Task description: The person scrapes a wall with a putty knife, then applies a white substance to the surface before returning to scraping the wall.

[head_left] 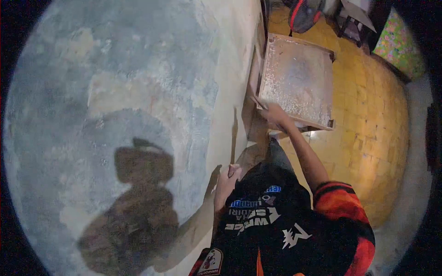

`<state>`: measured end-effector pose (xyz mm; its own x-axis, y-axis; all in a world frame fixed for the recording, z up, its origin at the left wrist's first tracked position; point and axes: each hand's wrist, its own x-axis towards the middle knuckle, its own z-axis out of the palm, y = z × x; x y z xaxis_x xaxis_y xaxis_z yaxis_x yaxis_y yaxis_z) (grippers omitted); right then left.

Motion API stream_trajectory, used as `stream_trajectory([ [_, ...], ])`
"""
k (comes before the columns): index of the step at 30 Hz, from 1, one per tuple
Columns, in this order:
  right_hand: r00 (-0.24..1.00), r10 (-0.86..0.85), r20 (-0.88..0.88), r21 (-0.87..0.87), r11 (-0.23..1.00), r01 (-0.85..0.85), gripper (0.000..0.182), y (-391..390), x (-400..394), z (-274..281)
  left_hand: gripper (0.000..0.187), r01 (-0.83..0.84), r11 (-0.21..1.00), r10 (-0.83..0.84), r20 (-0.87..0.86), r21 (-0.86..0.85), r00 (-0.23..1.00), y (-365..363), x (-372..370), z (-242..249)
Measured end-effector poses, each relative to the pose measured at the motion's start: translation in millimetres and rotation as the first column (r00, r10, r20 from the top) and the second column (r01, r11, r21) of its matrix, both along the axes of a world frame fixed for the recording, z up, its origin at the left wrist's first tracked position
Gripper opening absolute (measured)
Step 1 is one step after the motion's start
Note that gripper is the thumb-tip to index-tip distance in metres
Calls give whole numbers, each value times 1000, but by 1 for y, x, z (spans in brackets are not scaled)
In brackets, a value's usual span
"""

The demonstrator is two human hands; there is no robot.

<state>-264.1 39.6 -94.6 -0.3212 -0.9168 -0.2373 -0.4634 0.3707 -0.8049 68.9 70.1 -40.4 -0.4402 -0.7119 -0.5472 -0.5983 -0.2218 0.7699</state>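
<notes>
My left hand (228, 178) is low beside the pale strip of wall, its fingers closed around a small brownish object (232, 170) too unclear to name. Farther forward, my right hand (275, 113) grips a thin stick-like tool (258, 102) by one end. The tool's other end points up and left, at the near left corner of a worn, whitish low table (297, 78) with flaking marks on its top. A blue-grey patchy wall (152, 60) fills the left side, with my shadow on it.
Yellow tiles (368, 115) cover the floor on the right. Past the table is a black and red object (301, 16). A small dark stand (357, 20) and a green floral cloth (399, 46) are at the back right.
</notes>
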Motion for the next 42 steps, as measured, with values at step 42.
stream_trajectory([
  [42,943,94,320,-417,907,51,70,-62,76,115,40,-97,976,140,-224,193,965,-39,-96,53],
])
